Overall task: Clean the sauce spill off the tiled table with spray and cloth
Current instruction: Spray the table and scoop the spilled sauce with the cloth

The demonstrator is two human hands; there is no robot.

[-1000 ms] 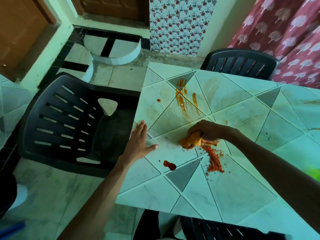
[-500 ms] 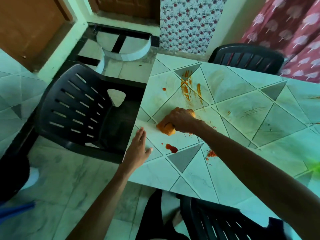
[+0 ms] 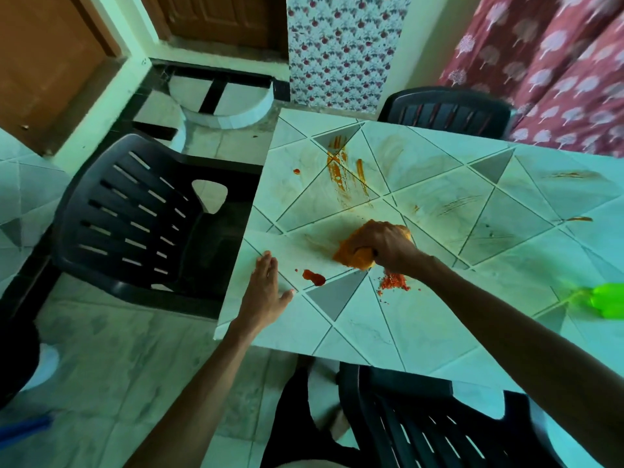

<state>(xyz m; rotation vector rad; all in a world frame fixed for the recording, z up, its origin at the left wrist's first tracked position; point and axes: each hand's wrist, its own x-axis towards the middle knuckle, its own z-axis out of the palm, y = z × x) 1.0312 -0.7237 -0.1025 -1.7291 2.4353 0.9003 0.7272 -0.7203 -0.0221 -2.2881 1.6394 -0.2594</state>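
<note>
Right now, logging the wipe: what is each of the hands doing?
Left hand: open, flat on the tiled table.
Right hand: closed, gripping the orange cloth.

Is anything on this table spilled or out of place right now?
Yes. A red sauce blob sits beside the left hand, red crumbs lie just beside the cloth that the right hand grips, and orange streaks smear the far tiles of the table.

Bare forearms [image 3: 202, 383] run to the left hand [image 3: 266, 295] and right hand [image 3: 385, 246] — below, a dark trouser leg [image 3: 290, 410].
</note>
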